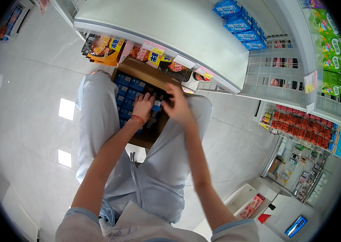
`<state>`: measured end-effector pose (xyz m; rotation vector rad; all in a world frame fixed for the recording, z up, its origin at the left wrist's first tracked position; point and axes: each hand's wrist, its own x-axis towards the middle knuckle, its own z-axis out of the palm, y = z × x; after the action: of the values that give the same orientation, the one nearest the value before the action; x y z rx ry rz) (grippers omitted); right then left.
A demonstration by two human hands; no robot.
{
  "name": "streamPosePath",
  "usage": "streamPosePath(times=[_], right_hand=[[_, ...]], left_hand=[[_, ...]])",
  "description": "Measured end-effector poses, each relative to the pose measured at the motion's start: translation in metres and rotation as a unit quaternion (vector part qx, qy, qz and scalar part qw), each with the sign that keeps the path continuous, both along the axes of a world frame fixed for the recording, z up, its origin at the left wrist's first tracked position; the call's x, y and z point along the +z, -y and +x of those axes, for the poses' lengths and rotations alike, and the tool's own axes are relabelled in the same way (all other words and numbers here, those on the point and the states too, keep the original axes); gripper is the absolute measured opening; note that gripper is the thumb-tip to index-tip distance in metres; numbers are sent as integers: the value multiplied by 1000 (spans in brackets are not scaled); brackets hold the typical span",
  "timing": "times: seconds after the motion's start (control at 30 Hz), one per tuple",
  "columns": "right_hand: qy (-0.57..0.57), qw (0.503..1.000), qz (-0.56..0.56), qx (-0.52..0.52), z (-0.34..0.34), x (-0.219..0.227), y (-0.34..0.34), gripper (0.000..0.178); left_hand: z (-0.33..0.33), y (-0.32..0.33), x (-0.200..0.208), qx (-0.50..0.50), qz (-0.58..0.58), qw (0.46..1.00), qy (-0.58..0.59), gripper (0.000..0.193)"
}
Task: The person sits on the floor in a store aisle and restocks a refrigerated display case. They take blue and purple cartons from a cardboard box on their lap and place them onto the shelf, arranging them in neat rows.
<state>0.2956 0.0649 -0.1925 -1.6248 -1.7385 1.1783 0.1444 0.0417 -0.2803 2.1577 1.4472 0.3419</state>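
An open cardboard box (140,140) stands between my knees, packed with several small blue drink cartons (123,90). Down inside it, my left hand (142,107) has its fingers bent around the top of a blue carton (156,104); its fingertips are partly hidden among the packs. A red cord circles the left wrist. My right hand (177,105) hovers over the box's right side, slightly blurred. Its fingers are apart, with nothing visible between them, and its thumb is close to that same carton. Dark gaps show among the cartons on the right side.
Ahead is a white shelf (150,20), with blue multipacks (239,24) stacked at its right end. Colourful food packs (108,47) sit beneath its front edge. Green packs (331,54) and red hanging snacks (303,127) are at right. A white stool (137,151) shows below the box.
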Motion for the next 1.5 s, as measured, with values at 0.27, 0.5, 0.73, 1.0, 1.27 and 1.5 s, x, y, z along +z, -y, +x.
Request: streamPosePath(times=[0.27, 0.5, 0.73, 1.0, 1.27, 1.5], right_hand=[[129, 988, 76, -40, -27, -6, 20, 42], [209, 970, 79, -93, -23, -11, 19, 39], [75, 970, 93, -211, -17, 28, 24, 35], [125, 913, 336, -197, 57, 121, -68, 41], [205, 954, 218, 19, 127, 114, -185, 47], [480, 817, 316, 49, 93, 105, -176, 73]], left_hand=[[-24, -19, 68, 20, -79, 972, 221, 44], [-16, -11, 50, 87, -8, 970, 229, 75], [-21, 15, 8, -89, -276, 954, -75, 78], [-13, 33, -20, -214, -263, 914, -224, 53], [-11, 35, -20, -215, -233, 917, -243, 45], [-12, 34, -26, -206, -264, 907, -255, 49]])
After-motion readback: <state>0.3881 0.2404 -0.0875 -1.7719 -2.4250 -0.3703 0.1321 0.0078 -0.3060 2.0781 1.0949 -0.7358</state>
